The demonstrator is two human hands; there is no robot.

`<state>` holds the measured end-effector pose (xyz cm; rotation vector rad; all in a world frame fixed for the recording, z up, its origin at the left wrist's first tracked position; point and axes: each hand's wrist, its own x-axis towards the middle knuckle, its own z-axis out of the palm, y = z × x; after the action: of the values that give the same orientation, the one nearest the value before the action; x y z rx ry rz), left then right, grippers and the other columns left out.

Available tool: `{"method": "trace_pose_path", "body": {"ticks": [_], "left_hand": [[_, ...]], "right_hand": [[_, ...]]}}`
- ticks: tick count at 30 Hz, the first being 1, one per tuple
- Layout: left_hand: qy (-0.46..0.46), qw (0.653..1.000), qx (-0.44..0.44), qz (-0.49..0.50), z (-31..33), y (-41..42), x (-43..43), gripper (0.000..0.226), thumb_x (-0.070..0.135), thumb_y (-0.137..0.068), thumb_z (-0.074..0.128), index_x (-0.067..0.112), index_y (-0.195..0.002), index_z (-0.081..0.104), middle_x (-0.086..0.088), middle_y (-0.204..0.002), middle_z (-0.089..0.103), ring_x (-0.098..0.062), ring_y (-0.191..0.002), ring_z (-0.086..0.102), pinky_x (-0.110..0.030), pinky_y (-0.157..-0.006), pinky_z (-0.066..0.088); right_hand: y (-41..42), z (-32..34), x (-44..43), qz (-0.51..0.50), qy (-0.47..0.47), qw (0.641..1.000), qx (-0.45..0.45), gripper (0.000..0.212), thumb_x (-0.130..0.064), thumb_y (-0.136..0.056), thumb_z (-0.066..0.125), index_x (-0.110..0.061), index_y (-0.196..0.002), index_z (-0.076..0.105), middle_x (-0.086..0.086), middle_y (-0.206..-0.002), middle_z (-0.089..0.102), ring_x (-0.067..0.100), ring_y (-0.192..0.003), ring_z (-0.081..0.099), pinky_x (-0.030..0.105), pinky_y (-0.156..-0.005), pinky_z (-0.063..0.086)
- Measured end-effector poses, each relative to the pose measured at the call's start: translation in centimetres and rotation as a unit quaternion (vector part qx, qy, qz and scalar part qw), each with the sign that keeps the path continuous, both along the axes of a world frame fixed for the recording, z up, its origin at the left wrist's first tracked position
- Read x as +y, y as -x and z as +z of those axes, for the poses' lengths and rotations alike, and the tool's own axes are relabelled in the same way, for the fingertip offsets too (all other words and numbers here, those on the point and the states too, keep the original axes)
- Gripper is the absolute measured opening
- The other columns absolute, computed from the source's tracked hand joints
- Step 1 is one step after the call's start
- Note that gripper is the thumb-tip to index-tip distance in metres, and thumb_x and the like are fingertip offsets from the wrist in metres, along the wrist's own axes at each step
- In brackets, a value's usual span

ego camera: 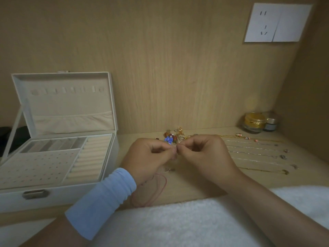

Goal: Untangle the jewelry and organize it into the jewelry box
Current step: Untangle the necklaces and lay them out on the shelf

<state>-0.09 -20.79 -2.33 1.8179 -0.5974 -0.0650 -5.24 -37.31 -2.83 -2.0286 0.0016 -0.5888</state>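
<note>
- Desk (195,182): wooden, with all the jewelry lying on it.
- Box (58,191): at the left, open, lid upright.
- Left hand (147,157) and right hand (204,154): fingertips meet between box and chains, both pinching one piece (176,151) too small to identify.
- Chains (256,154): in separate rows right of the hands.
- Cord (160,186): red, looped by the left wrist.
- Charms (175,136): heaped just behind the hands.
</note>
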Motion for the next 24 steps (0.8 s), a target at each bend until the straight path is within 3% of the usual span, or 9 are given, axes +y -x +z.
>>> {"method": "trace_pose_path", "body": {"ticks": [4,7,11,14,18,21,24], "left_hand": [[0.023,0.999,-0.023,0.017,-0.4,0.6,-0.5,0.018,0.009,-0.084,0.073,0.024,-0.076,0.079,0.007,-0.077,0.076,-0.009,-0.079,0.072,-0.018,-0.077,0.054],[0.077,0.996,0.023,0.032,-0.6,0.7,-0.9,0.02,0.005,-0.084,0.072,0.019,-0.071,0.079,0.002,-0.076,0.076,-0.01,-0.077,0.072,-0.024,-0.081,0.056],[0.111,0.992,0.042,0.044,-0.8,1.1,-0.9,0.019,0.001,-0.084,0.071,0.014,-0.073,0.079,-0.002,-0.074,0.076,-0.009,-0.072,0.07,-0.028,-0.081,0.057],[0.082,0.995,-0.01,0.059,-1.0,1.3,-0.7,0.018,0.005,-0.083,0.073,0.02,-0.077,0.08,0.006,-0.075,0.076,-0.006,-0.074,0.071,-0.02,-0.078,0.055],[0.019,0.989,-0.118,0.086,-1.0,1.5,-0.5,0.016,0.012,-0.081,0.076,0.028,-0.079,0.08,0.015,-0.074,0.074,-0.001,-0.074,0.069,-0.018,-0.076,0.054],[0.004,0.987,-0.138,0.085,-1.0,1.8,-0.4,0.015,0.013,-0.081,0.075,0.026,-0.075,0.079,0.017,-0.071,0.073,-0.001,-0.073,0.069,-0.022,-0.076,0.054],[-0.007,0.986,-0.143,0.09,-1.3,1.6,-0.3,0.014,0.016,-0.081,0.076,0.029,-0.079,0.079,0.019,-0.073,0.073,0.002,-0.074,0.068,-0.022,-0.076,0.055]], "right_hand": [[0.1,0.0,0.1,-0.031,0.041,0.999,-0.001,0.018,-0.018,-0.081,0.072,-0.026,-0.065,0.074,-0.015,-0.065,0.07,-0.001,-0.049,0.051,0.019,-0.053,0.042],[0.1,0.1,-0.1,-0.022,-0.036,0.999,0.0,0.015,-0.017,-0.084,0.072,-0.022,-0.07,0.076,-0.008,-0.069,0.073,0.003,-0.055,0.057,0.029,-0.059,0.049],[0.1,-0.3,0.2,0.004,-0.04,0.999,-0.002,0.015,-0.015,-0.085,0.074,-0.021,-0.072,0.078,-0.006,-0.072,0.075,0.001,-0.064,0.063,0.024,-0.067,0.048],[0.0,-0.5,0.2,0.012,-0.036,0.999,-0.007,0.016,-0.016,-0.085,0.075,-0.023,-0.071,0.079,-0.009,-0.073,0.075,0.004,-0.071,0.067,0.024,-0.071,0.05],[0.2,-0.4,0.2,0.02,-0.041,0.999,-0.027,0.022,-0.013,-0.087,0.074,-0.025,-0.069,0.076,-0.013,-0.069,0.072,-0.002,-0.056,0.057,0.014,-0.06,0.041],[0.4,-0.3,0.1,0.033,0.004,0.999,-0.038,0.016,-0.016,-0.088,0.074,-0.023,-0.074,0.077,-0.018,-0.07,0.07,0.001,-0.048,0.044,0.014,-0.052,0.036],[0.4,-0.3,-0.4,0.031,0.082,0.995,-0.051,0.009,-0.023,-0.087,0.076,-0.027,-0.079,0.078,-0.023,-0.076,0.071,0.003,-0.05,0.049,0.016,-0.056,0.037]]}}
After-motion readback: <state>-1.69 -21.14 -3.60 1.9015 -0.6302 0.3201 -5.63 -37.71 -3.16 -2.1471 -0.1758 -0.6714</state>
